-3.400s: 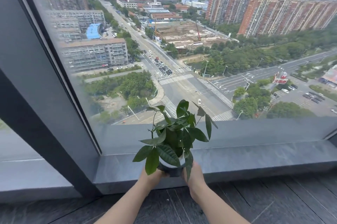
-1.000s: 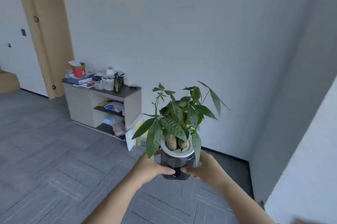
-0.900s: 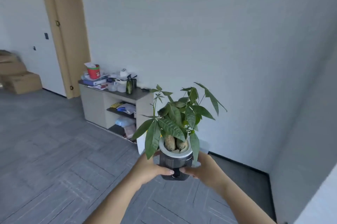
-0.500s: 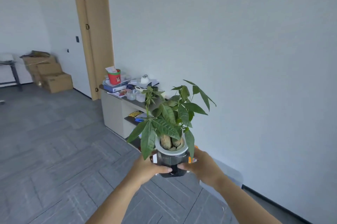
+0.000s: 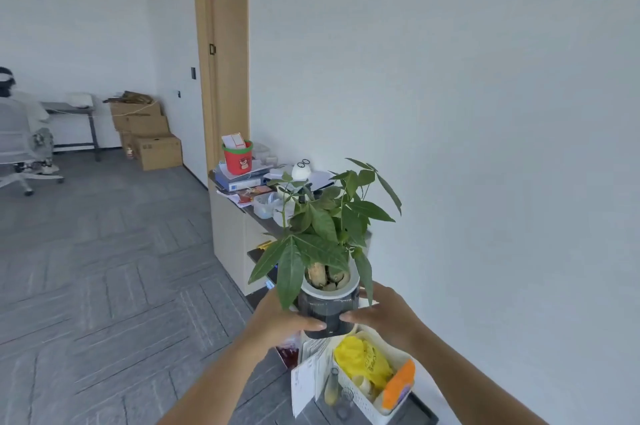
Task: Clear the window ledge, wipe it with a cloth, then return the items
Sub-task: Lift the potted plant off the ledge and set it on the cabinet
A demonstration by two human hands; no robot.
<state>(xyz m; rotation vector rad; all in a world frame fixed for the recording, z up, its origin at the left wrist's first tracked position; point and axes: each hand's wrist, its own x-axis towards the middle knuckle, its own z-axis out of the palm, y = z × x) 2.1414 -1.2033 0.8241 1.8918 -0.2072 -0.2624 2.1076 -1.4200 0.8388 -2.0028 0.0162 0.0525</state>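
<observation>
A small potted plant [image 5: 327,307] with broad green leaves and a dark pot with a white rim is held in the air in front of me. My left hand [image 5: 277,320] grips the pot's left side. My right hand [image 5: 384,315] grips its right side. The window ledge is out of view.
A low cabinet [image 5: 235,234] against the white wall carries a red bucket [image 5: 238,156], folders and small items. A white basket [image 5: 374,386] with yellow and orange things sits just below the pot. Cardboard boxes [image 5: 149,133] and a seated person [image 5: 20,123] are far left.
I lifted the plant off the window ledge and turned away into the room. Over the last second the view swung further left and closer to the cabinet; a white basket came into view below.
</observation>
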